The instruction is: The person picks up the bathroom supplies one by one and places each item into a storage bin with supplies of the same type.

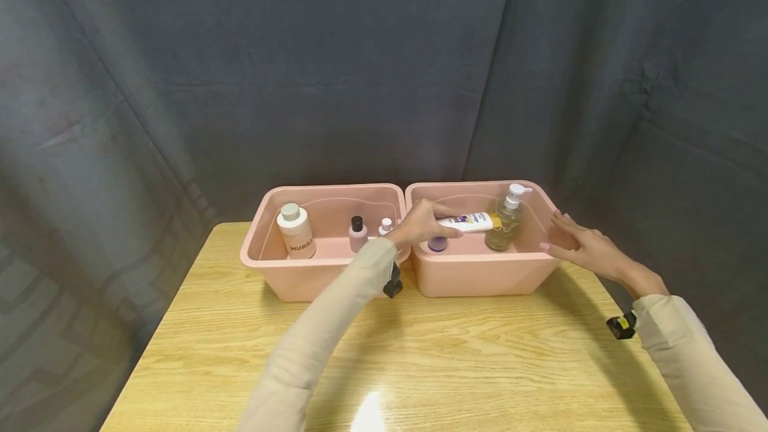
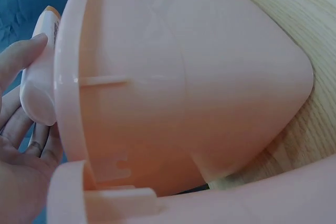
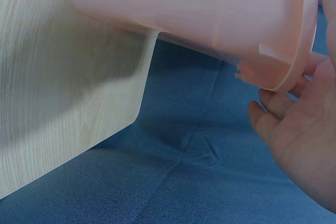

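Observation:
My left hand [image 1: 422, 222] pinches a white bottle [image 1: 471, 222] with an orange cap and purple print, holding it almost level over the right pink bin [image 1: 480, 277]. In the left wrist view, the thumb lies on the side of the white bottle [image 2: 39, 85], beside the bin rim. A clear pump bottle [image 1: 501, 229] with a white pump stands in that bin, just past the orange cap. Below the held bottle, a purple-based container [image 1: 437, 244] is partly hidden. My right hand [image 1: 591, 252], fingers spread, rests at the right bin's right rim [image 3: 310, 30].
The left pink bin [image 1: 312, 282] stands beside the right one. Inside it are a white bottle [image 1: 297, 233] marked MURRA, a black-capped bottle [image 1: 358, 235] and a white-capped bottle [image 1: 386, 225] partly behind my wrist. A grey curtain [image 1: 300, 72] hangs behind the wooden table [image 1: 468, 352].

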`<action>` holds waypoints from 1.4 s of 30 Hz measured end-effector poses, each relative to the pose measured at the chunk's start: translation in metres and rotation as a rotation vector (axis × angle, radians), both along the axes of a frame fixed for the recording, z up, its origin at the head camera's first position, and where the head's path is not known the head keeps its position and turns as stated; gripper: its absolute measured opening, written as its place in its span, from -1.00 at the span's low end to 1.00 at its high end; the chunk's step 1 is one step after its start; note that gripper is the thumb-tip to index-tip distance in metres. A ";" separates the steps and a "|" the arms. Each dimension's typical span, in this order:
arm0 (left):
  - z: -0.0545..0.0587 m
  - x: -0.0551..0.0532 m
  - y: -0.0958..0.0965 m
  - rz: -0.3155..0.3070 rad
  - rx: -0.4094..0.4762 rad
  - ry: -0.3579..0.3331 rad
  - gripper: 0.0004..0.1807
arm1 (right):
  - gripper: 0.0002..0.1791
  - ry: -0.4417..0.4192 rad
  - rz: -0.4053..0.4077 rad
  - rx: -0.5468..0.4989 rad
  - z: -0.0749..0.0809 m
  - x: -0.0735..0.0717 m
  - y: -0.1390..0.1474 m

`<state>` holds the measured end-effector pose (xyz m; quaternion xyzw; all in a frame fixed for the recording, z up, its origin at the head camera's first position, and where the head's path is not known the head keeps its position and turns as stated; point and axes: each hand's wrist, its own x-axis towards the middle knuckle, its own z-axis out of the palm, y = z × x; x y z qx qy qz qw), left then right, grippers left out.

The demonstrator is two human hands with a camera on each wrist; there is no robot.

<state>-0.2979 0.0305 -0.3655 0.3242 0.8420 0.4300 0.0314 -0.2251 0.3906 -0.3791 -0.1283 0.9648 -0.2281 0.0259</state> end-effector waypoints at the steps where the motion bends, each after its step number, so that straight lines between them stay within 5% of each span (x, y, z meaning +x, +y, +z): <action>1: -0.001 -0.002 0.001 0.000 -0.003 0.004 -0.52 | -0.01 0.000 0.000 0.001 0.000 0.000 0.000; 14: -0.010 -0.018 0.005 0.104 0.055 -0.015 -0.56 | 0.00 -0.003 -0.008 0.007 0.000 0.001 -0.001; 24: -0.016 -0.023 0.003 0.168 0.078 -0.103 -0.51 | -0.01 0.004 -0.003 0.006 0.000 0.001 -0.001; 33: -0.018 -0.026 0.010 0.187 0.100 -0.035 -0.58 | 0.00 -0.001 -0.003 0.004 0.001 0.001 -0.002; 42: -0.018 -0.026 0.013 0.252 0.032 -0.008 -0.54 | -0.01 0.005 -0.007 0.010 0.000 0.001 -0.002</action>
